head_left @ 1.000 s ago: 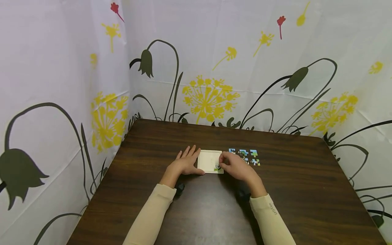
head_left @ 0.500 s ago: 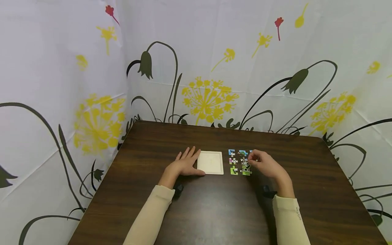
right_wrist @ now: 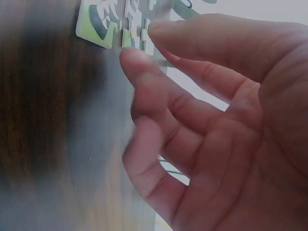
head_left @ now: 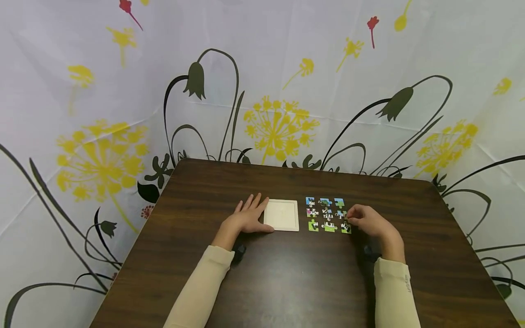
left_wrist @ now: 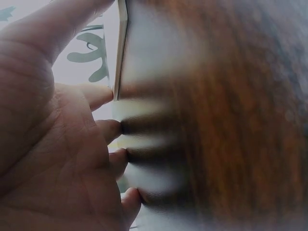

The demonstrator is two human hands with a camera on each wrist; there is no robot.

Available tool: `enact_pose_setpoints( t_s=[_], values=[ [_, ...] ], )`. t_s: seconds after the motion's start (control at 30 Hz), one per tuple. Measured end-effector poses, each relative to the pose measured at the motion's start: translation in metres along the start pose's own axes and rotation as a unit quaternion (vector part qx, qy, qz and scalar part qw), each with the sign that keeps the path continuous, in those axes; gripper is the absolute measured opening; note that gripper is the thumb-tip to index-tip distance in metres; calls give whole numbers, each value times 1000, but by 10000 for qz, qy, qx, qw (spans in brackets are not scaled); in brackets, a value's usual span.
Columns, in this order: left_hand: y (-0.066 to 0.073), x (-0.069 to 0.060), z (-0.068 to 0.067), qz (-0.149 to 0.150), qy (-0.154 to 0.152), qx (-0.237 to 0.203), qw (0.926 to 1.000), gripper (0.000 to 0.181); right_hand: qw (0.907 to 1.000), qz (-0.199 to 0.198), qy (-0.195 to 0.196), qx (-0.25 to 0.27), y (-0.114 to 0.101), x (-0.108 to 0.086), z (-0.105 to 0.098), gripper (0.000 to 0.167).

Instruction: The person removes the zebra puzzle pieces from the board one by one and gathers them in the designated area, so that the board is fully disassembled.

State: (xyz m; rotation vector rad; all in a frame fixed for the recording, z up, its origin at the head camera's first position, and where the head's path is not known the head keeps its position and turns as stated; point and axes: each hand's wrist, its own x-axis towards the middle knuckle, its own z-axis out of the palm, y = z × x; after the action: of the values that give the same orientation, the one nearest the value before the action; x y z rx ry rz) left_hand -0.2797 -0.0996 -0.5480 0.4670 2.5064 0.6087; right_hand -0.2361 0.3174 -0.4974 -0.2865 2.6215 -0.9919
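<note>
My left hand [head_left: 243, 222] lies on the table with fingers spread, its thumb and fingertips against the left side of a pale, square puzzle tray [head_left: 281, 215]. In the left wrist view, the fingertips [left_wrist: 109, 129] press down by the edge of the tray [left_wrist: 119, 48]. To the tray's right, several jigsaw pieces [head_left: 326, 214] lie apart in rows. My right hand [head_left: 371, 224] hovers at the right end of these rows, near a green-and-black corner piece [head_left: 346, 228]. In the right wrist view, a gap shows between thumb and index finger, and the right hand [right_wrist: 211, 110] holds nothing visible.
A dark brown wooden table [head_left: 287, 278] spreads under both hands. Behind and to the left hangs a white curtain [head_left: 262, 68] printed with flowers. A dark wrist device [head_left: 239, 253] sits under the left wrist.
My right hand has moved right from the tray to the right end of the piece rows. A green piece seen in the tray earlier is no longer there. The left hand has stayed put.
</note>
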Motion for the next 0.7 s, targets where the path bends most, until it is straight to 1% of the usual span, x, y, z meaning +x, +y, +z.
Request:
enact_pose_setpoints(
  t_s=[0.1,0.27,0.33,0.53,0.6,0.7],
  values=[
    [0,0,1,-15,13,-3,10000,117,9999,101,-26,-80,2,-2,-2,15],
    [-1,1,2,-54,10,38,10000,117,9987,329,-377,20,6,-4,-1,24],
    [-1,1,2,-73,0,35,10000,118,9984,363,-435,73,7,-3,1,25],
    [-1,2,2,-84,9,64,9999,117,9990,258,-374,60,9,-2,3,22],
    [0,1,1,-103,0,88,9999,116,9991,212,-376,55,8,-4,2,22],
    [3,-3,-1,-94,-12,70,9999,115,9993,206,-276,143,6,-9,-3,24]
  ],
)
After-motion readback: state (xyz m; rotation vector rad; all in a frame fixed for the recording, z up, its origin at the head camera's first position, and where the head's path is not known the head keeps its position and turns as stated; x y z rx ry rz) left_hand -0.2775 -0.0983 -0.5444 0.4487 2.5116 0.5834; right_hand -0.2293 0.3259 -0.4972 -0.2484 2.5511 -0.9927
